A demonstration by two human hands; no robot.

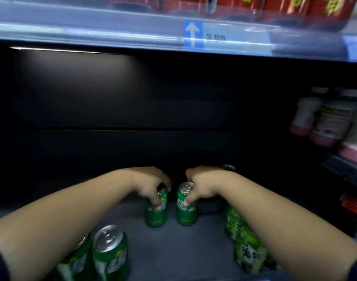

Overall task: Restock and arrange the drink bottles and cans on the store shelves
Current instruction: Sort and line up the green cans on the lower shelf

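Observation:
Two green soda cans stand upright side by side on the grey shelf floor (173, 246). My left hand (151, 185) grips the left can (155, 214) from above, thumb on its front. My right hand (202, 187) grips the right can (186, 211) the same way. Two more green cans (110, 252) stand at the front left under my left forearm. A row of light-green patterned cans (246, 246) runs along the right, partly hidden by my right forearm.
The shelf's back is dark and deep. Above, a shelf edge with a blue arrow price tag (192, 34) carries red cans (295, 5). Pale bottles with pink bases (323, 122) stand on a rack at the right.

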